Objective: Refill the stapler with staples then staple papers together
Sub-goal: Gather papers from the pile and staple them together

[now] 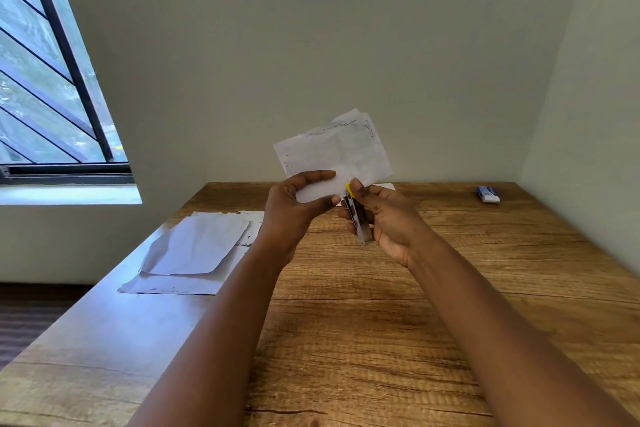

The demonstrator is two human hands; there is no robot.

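Note:
My left hand [294, 208] pinches the lower left corner of a few white papers [337, 152], held up above the wooden table [433, 305]. My right hand [384, 218] grips a small metal stapler [358, 215] with a yellow tip, fingers curled round it. The stapler's yellow end sits at the papers' lower edge, beside my left thumb. Faint handwriting shows on the papers' upper right corner.
Several loose white sheets [194, 250] lie on the table's left side, overlapping. A small blue and white staple box [488, 193] sits at the far right near the wall. A barred window [45, 80] is at the left.

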